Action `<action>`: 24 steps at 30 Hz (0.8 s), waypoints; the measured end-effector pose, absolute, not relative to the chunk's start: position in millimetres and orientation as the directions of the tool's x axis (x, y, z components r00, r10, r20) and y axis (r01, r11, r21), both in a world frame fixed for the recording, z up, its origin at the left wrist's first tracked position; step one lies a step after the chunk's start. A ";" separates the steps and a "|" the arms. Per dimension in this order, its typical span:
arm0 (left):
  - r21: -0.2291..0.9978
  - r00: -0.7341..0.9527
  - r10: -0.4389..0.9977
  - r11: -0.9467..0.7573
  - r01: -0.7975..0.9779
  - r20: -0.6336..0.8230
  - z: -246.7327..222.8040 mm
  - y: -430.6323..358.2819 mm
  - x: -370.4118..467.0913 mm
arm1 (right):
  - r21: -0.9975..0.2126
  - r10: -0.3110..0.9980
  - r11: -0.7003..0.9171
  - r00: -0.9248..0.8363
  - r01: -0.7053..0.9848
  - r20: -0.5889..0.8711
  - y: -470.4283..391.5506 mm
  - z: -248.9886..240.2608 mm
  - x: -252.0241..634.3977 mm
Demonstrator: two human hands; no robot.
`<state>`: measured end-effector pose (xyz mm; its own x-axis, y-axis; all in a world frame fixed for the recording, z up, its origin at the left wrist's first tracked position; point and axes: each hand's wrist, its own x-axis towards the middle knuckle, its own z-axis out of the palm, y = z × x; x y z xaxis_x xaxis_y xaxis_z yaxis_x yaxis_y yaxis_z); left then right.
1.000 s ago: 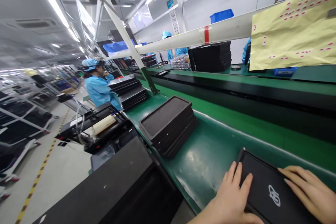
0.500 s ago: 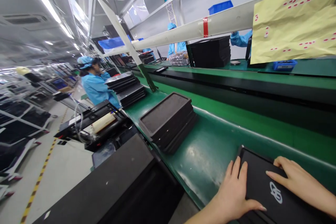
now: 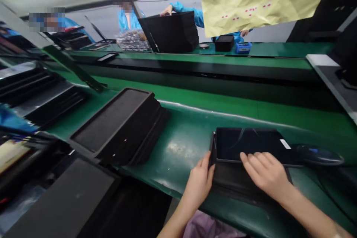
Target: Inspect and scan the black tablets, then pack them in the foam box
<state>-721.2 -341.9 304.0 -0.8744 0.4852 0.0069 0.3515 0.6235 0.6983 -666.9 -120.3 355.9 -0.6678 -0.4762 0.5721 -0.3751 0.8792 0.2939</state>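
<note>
A tablet (image 3: 251, 143) with a glossy dark screen and a small white label near its right end lies face up on a black tray-like base (image 3: 237, 178). My left hand (image 3: 198, 180) is closed around the left edge of that base, thumb and fingers on either side. The fingers of my right hand (image 3: 264, 173) are curled over the tablet's near edge; its thumb is hidden. Just right of the tablet rests a dark, rounded device (image 3: 319, 155), partly blurred, with a cable running down from it.
A stack of black trays (image 3: 111, 119) stands left on the green bench (image 3: 181, 148). Nearer, a large black box-like stack (image 3: 61, 200) fills the lower left. A yellow sheet (image 3: 259, 0) hangs above. Across the line, co-workers in blue sit behind black trays (image 3: 173, 31) and a blue bin (image 3: 243, 47).
The view has swung right. A dark screen with a label now shows where a black surface with a white logo was. My right hand has moved to the tablet's near edge, my left to the base's side.
</note>
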 end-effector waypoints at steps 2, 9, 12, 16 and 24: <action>0.695 -0.881 0.472 0.623 0.359 0.032 306.8 -344.4 -728.0 | 0.258 -0.463 0.886 -0.697 -0.385 0.547 -125.3 332.4 -665.4; 0.697 -0.831 0.544 0.552 0.458 0.115 311.9 -317.0 -789.5 | 0.000 -0.435 0.882 -0.814 -0.471 0.383 -116.5 315.6 -673.7; 0.673 -0.777 0.614 0.516 0.530 0.141 309.7 -295.3 -812.1 | -0.085 -0.323 0.925 -0.882 -0.372 0.343 -106.5 323.9 -698.3; 0.662 -0.720 0.675 0.468 0.586 0.160 305.8 -278.1 -828.0 | -0.181 -0.113 0.968 -0.948 -0.172 0.297 -99.4 316.7 -738.1; 0.724 -0.697 0.686 0.370 0.582 0.210 292.1 -274.4 -837.6 | -0.262 -0.043 0.958 -0.964 -0.115 0.263 -105.4 293.5 -749.6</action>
<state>-837.6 -274.4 292.1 -0.6966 0.6862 0.2096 0.5819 0.3695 0.7244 -749.6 -105.4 293.5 -0.9639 -0.0432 0.2628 -0.1145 0.9581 -0.2625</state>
